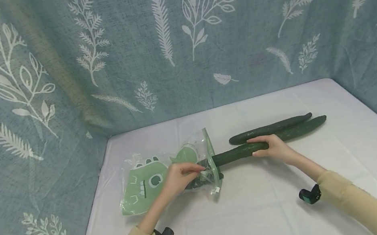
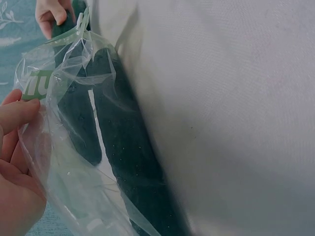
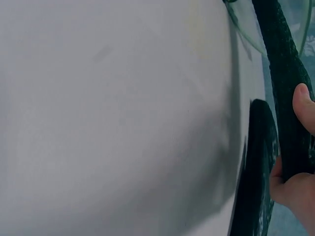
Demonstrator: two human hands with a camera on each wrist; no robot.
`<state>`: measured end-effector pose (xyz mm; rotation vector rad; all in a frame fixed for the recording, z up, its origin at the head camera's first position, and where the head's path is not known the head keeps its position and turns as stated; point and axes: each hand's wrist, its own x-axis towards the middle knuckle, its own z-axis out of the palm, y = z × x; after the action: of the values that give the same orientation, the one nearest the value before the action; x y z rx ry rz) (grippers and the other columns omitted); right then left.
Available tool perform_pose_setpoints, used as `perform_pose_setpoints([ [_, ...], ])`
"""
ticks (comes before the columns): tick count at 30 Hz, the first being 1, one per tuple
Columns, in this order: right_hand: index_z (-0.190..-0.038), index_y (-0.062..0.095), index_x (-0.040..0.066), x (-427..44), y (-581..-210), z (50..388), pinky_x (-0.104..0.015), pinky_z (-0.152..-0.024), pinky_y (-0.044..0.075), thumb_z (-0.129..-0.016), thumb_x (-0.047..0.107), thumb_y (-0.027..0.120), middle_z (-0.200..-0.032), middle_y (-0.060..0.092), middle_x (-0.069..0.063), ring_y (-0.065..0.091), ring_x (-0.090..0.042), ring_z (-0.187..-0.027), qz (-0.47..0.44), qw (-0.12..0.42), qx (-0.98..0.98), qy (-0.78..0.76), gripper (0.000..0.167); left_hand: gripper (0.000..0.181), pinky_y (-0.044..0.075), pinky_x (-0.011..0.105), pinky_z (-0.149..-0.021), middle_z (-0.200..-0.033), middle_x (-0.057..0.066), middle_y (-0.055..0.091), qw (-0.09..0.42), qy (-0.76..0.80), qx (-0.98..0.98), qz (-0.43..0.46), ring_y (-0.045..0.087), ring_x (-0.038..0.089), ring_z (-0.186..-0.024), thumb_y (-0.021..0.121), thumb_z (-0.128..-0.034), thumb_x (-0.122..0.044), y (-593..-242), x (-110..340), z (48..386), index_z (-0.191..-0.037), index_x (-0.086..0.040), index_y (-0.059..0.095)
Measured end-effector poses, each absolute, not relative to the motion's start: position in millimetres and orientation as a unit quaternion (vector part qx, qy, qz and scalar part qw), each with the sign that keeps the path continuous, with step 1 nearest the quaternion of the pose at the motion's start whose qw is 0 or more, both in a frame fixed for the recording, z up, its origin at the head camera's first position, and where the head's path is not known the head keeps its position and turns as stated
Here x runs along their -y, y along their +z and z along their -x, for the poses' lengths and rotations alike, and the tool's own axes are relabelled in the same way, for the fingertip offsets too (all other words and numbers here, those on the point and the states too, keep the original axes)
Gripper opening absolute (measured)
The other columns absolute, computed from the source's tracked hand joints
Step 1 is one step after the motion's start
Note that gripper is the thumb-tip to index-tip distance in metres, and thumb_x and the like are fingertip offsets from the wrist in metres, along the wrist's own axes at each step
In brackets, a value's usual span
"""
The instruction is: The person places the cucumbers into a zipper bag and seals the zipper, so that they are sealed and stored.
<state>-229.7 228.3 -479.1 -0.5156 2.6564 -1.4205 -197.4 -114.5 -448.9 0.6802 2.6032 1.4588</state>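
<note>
A clear zip bag with a green cartoon print (image 1: 134, 196) lies on the left of the table. The left hand (image 1: 179, 177) pinches the film near its mouth; the left wrist view shows thumb and finger of that hand (image 2: 19, 147) on the film. One cucumber (image 2: 133, 162) is inside the bag. A second cucumber (image 1: 236, 154) reaches through the opening, its front end within the bag (image 2: 81, 123). The right hand (image 1: 275, 149) grips its rear end, thumb on one side and fingers on the other, also seen in the right wrist view (image 3: 300, 191).
Two more cucumbers, a rear one (image 1: 270, 129) and a front one (image 1: 303, 128), lie side by side behind the right hand. A white cloth covers the table (image 1: 248, 222). Patterned blue-green curtains (image 1: 183, 85) stand behind it and at both sides.
</note>
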Motion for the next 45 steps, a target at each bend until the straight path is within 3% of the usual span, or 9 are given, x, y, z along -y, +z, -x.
perform_pose_setpoints([
  [5,-0.127,0.059,0.003,-213.7,-480.8,231.8,-0.058,-0.104,0.038,-0.081,0.015,0.073,-0.132,0.057,-0.021,0.045,-0.042,-0.129,0.177,0.045,-0.863,-0.471,0.049,0.016,0.057,0.029,-0.082,-0.101,0.012,0.073,0.034,0.472,-0.852,-0.223,0.069,0.027,-0.097,0.067,-0.0842,-0.001,-446.8,112.9,197.0,-0.098,-0.005,0.074],
  [12,-0.126,0.06,0.002,-191.7,-483.4,232.4,-0.057,-0.106,0.037,-0.081,0.013,0.073,-0.131,0.057,-0.021,0.046,-0.041,-0.128,0.182,0.043,-0.86,-0.474,0.047,0.016,0.057,0.028,-0.082,-0.1,0.019,0.072,0.039,0.469,-0.852,-0.228,0.068,0.033,-0.096,0.063,-0.084,0.005,-414.7,106.4,178.9,-0.098,0.004,0.071],
  [17,-0.124,0.06,0.001,-175.2,-485.3,233.4,-0.055,-0.106,0.038,-0.081,0.011,0.074,-0.129,0.058,-0.021,0.048,-0.04,-0.126,0.191,0.036,-0.86,-0.471,0.047,0.016,0.057,0.033,-0.083,-0.1,0.019,0.072,0.036,0.467,-0.853,-0.23,0.068,0.033,-0.096,0.063,-0.0839,0.005,-414.8,106.7,178.1,-0.098,0.004,0.072],
  [24,-0.123,0.062,0.003,-153.5,-485.4,235.7,-0.055,-0.107,0.037,-0.079,0.011,0.074,-0.128,0.059,-0.021,0.05,-0.04,-0.125,0.186,0.047,-0.855,-0.483,0.046,0.016,0.057,0.032,-0.083,-0.1,0.018,0.072,0.037,0.464,-0.856,-0.225,0.068,0.032,-0.096,0.063,-0.0843,0.005,-414.2,106.6,178.9,-0.098,0.003,0.072],
  [30,-0.122,0.062,0.003,-137.4,-487.6,239.6,-0.053,-0.101,0.043,-0.079,0.013,0.075,-0.123,0.063,-0.019,0.058,-0.036,-0.116,0.194,0.048,-0.853,-0.482,0.046,0.017,0.057,0.035,-0.083,-0.101,0.017,0.072,0.036,0.467,-0.855,-0.222,0.068,0.032,-0.097,0.063,-0.0847,0.004,-432.0,109.8,190.4,-0.099,0.002,0.072],
  [45,-0.12,0.06,-0.005,-100.5,-490.7,235.5,-0.05,-0.108,0.039,-0.078,0.002,0.071,-0.124,0.061,-0.023,0.053,-0.038,-0.122,0.168,0.061,-0.847,-0.501,0.044,0.016,0.056,0.025,-0.082,-0.1,0.01,0.073,0.027,0.479,-0.842,-0.246,0.069,0.025,-0.097,0.066,-0.0854,-0.004,-445.5,115.9,199.0,-0.099,-0.007,0.074],
])
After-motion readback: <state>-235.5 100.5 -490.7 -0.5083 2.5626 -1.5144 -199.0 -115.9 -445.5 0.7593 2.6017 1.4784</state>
